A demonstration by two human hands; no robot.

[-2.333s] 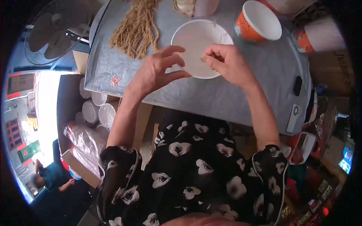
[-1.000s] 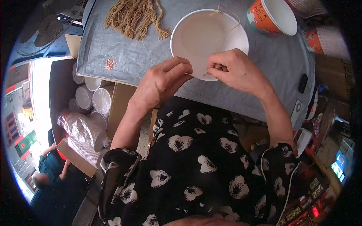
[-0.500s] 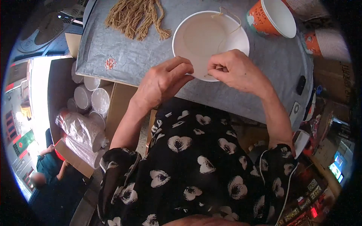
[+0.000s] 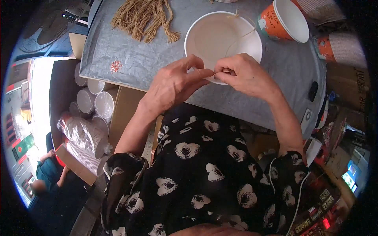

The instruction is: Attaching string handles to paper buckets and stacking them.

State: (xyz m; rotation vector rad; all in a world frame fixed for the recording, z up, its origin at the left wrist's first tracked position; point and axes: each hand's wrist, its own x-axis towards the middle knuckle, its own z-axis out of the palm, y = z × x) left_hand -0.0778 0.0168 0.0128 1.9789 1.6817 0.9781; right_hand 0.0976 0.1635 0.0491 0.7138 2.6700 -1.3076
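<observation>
A white paper bucket [image 4: 208, 23] sits in front of me, its open mouth facing up. A thin tan cord [image 4: 239, 38] runs across the inside of the bucket and over its far right rim, ending in a knotted bit. My right hand [image 4: 248, 76] is closed in a pinch on the cord at the near rim. My left hand [image 4: 173, 82] reaches in from the left, thumb and fingers pinched together, its fingertips meeting those of my right hand. Whatever lies between the left fingertips is too small to make out.
A bundle of tan twisted cords [image 4: 145, 19] lies far left on the grey table [image 4: 98, 47], with a small heap of red and white bits [image 4: 115, 66] nearer. An orange bucket [image 4: 271, 23] stands at the right. White tubs fill a cardboard box [image 4: 126, 110]; a person [image 4: 51, 169] is beyond.
My left hand has moved right, from beside the rim to touch my right fingertips. My right hand has shifted slightly left. The bucket sits a little farther right in view.
</observation>
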